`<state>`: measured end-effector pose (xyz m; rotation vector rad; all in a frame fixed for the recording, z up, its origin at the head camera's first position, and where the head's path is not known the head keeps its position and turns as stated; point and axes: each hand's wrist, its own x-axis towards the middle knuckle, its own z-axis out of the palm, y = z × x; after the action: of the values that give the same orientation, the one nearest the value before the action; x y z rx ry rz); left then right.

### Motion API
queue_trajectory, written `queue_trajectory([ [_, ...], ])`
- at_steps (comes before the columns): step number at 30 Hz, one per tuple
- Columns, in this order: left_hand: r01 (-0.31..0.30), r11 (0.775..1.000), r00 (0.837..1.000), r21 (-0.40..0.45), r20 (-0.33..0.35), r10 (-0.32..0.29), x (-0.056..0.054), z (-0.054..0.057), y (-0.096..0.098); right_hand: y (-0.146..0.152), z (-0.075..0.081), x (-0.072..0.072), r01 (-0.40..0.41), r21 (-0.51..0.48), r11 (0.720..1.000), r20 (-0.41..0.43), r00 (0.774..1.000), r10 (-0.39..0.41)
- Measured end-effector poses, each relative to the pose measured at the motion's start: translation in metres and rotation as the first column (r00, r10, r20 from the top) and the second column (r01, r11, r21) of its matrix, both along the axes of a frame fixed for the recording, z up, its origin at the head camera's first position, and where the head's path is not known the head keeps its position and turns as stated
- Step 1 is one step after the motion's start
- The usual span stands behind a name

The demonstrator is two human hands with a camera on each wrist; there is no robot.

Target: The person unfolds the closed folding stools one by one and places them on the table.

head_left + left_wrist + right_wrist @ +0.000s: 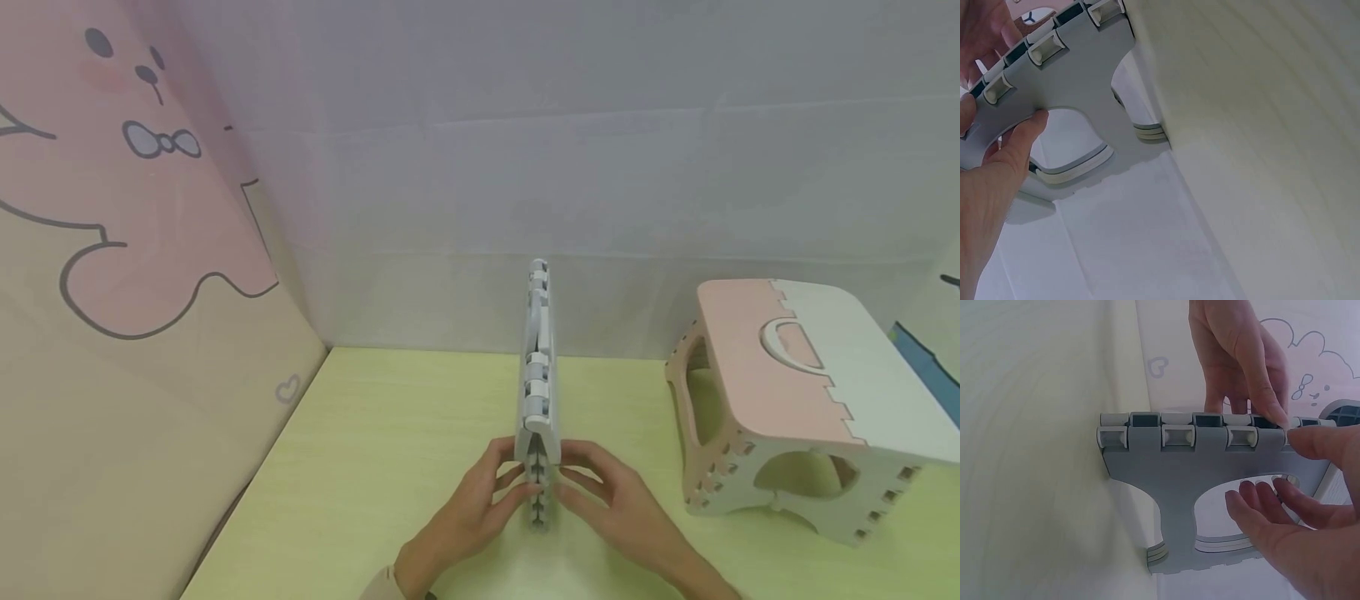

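A grey-white folding step stool (537, 375) stands on edge, folded nearly flat, with its narrow hinged side toward me. Its grey leg panel (1175, 465), notched and cut with openings, shows closely in both wrist views. My left hand (476, 504) grips the near end from the left, thumb at the hinged edge and a finger beside the panel's opening in the left wrist view. From the right, my right hand (622, 508) holds the same end. In the right wrist view its thumb presses the hinge row, while its other fingers curl near the opening.
An opened pink-and-white step stool (750, 383) stands to the right on the pale yellow tabletop (405, 408). White cloth (465, 183) hangs behind the table. A sheet with a pink cartoon animal (172, 225) covers the left side. Something blue (926, 367) shows at the right edge.
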<state>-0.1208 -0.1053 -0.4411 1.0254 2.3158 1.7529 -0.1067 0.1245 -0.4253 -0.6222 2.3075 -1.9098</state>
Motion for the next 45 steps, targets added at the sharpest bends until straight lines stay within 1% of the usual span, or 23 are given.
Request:
queue_trajectory([
  [9,0.008,1.0,1.0,0.006,-0.026,-0.008,0.0,-0.001,0.0,-0.003,-0.003,0.001,-0.027,-0.021,0.999,0.031,0.999,0.028],
  [17,-0.008,1.0,1.0,0.009,-0.024,0.008,0.0,-0.001,0.001,-0.007,-0.005,0.0,-0.043,-0.027,0.999,-0.012,0.999,0.042],
  [20,-0.01,1.0,1.0,0.005,-0.03,0.01,0.0,-0.001,0.001,-0.008,-0.006,0.0,-0.036,-0.028,0.999,-0.041,0.999,0.035],
  [24,-0.014,1.0,0.998,-0.004,-0.056,0.014,-0.001,-0.002,0.001,-0.01,-0.009,0.0,-0.016,-0.021,1.0,-0.098,0.995,0.014],
  [29,-0.023,1.0,0.998,0.003,-0.062,0.023,-0.001,-0.001,0.001,-0.014,-0.011,0.0,0.015,0.004,1.0,-0.199,0.98,-0.014],
  [30,-0.025,1.0,0.998,0.006,-0.055,0.025,0.0,-0.001,0.001,-0.015,-0.011,0.0,0.021,0.007,1.0,-0.213,0.977,-0.019],
  [32,-0.029,1.0,0.998,0.007,-0.064,0.029,0.0,-0.001,0.002,-0.017,-0.011,0.001,0.032,0.015,0.999,-0.233,0.972,-0.028],
  [36,-0.032,0.999,0.996,0.007,-0.078,0.033,0.0,-0.002,0.001,-0.019,-0.011,0.002,0.062,0.032,0.998,-0.229,0.972,-0.053],
  [39,-0.032,0.999,0.997,0.005,-0.075,0.032,0.0,-0.002,0.001,-0.02,-0.01,0.002,0.08,0.044,0.996,-0.215,0.974,-0.068],
  [42,-0.03,1.0,0.998,0.006,-0.06,0.03,0.001,-0.003,0.0,-0.021,-0.01,0.002,0.085,0.047,0.995,-0.207,0.976,-0.073],
  [45,-0.028,1.0,0.998,0.003,-0.062,0.028,0.001,-0.003,0.0,-0.021,-0.011,0.003,0.084,0.043,0.996,-0.204,0.976,-0.073],
])
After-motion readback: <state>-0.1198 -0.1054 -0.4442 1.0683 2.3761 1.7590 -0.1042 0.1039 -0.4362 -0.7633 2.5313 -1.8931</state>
